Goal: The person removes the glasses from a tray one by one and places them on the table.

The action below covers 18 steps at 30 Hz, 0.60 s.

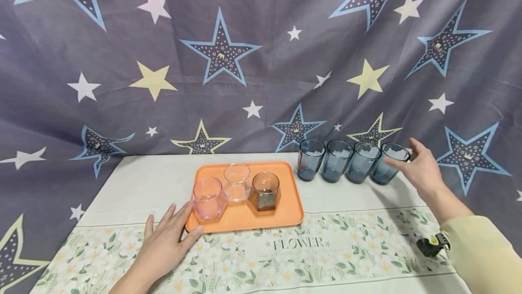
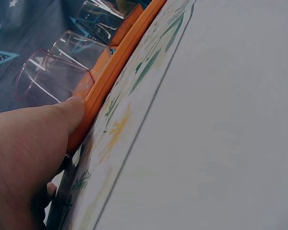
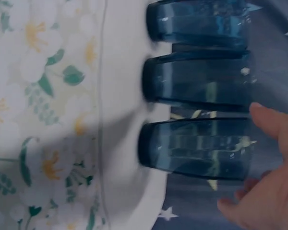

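Note:
At the near left corner of an orange tray [image 1: 285, 217], my left hand [image 1: 165, 242] lies with fingers spread. In the left wrist view its thumb [image 2: 76, 108] touches the tray's rim. On the tray stand a pink-tinted glass [image 1: 209, 201], a clear glass [image 1: 236, 183] and a smoky dark glass [image 1: 266, 192]. To the right, my right hand [image 1: 424, 169] is at the rim of the end blue glass [image 1: 384, 174] in a row. Thumb and fingers are spread wide to either side of that glass [image 3: 197, 148], with a gap below it in the right wrist view.
Other upright blue glasses [image 1: 336, 162] continue the row leftward, close together beside the tray. A white cloth with a floral band [image 1: 342, 244] covers the table. Behind it hangs a dark star-patterned curtain [image 1: 281, 76].

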Each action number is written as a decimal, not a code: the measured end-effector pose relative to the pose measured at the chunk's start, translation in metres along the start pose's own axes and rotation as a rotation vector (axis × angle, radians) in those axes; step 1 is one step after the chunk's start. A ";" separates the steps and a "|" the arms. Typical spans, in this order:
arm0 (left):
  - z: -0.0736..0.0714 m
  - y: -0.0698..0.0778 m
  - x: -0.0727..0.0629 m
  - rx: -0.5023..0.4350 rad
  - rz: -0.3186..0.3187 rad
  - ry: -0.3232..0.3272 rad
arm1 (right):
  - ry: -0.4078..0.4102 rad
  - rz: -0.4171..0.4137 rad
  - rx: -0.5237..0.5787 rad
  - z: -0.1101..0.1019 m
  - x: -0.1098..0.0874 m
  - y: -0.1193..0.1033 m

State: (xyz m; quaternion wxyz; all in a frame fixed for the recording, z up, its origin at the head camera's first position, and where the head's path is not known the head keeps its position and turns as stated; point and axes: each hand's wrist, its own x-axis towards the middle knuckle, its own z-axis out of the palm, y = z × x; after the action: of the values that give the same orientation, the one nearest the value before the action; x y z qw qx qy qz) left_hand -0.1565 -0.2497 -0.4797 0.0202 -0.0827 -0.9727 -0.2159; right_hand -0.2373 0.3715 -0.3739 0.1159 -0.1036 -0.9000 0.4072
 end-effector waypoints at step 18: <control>0.000 0.000 0.000 -0.002 0.003 0.004 | 0.041 -0.080 0.082 -0.003 -0.022 -0.047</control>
State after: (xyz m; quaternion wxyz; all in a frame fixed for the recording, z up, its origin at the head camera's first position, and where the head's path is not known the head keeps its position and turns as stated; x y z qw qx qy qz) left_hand -0.1568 -0.2495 -0.4797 0.0223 -0.0840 -0.9723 -0.2171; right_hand -0.2195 0.3372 -0.3389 0.1549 -0.0711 -0.8835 0.4363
